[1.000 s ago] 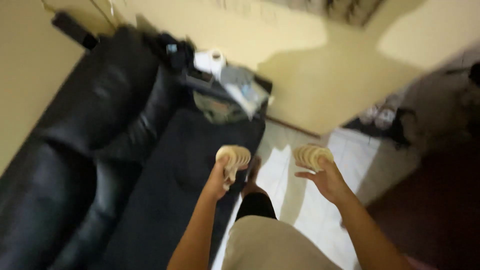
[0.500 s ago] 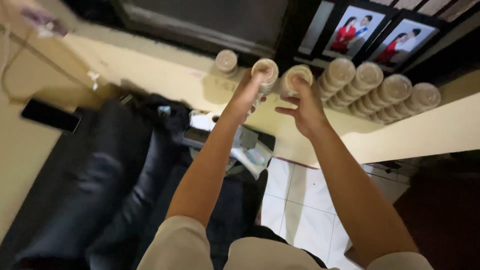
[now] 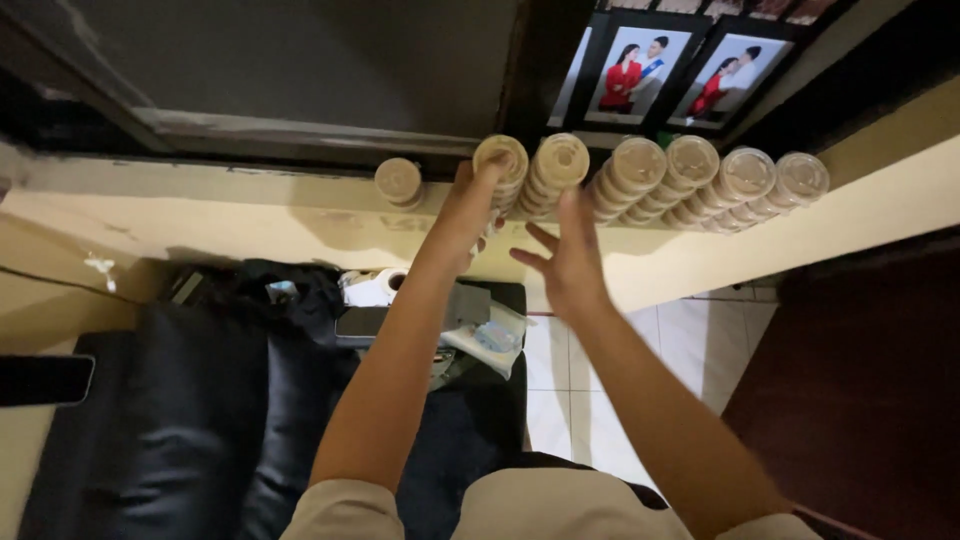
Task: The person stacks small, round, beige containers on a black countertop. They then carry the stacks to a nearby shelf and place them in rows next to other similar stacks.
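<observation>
Head view from where the person stands: the black leather sofa [image 3: 150,430] fills the lower left, with a cream wall behind it and a long cream ledge [image 3: 250,215] running across the top of that wall, below a dark window frame. Pale floor tiles [image 3: 650,350] show to the right of the sofa, beside dark wood. On the ledge stands a row of stacks of clear lidded containers with pale contents, leaning back against two framed photographs [image 3: 625,70]; the four right-hand stacks [image 3: 715,185] touch one another, and a single short container [image 3: 398,182] sits apart at the left end. On the sofa arm lies a heap of clutter [image 3: 440,320] with a white roll among it. Both bare arms reach up to the ledge. The left hand [image 3: 470,205] is wrapped around the side of the left stack [image 3: 502,170], fingers curled on it, holding it where it stands on the ledge. The right hand [image 3: 568,250] is spread open, fingers apart, just below and in front of the next stack [image 3: 553,175]; its fingertips are near the lower containers, but I cannot tell whether they touch, and it grips nothing.
</observation>
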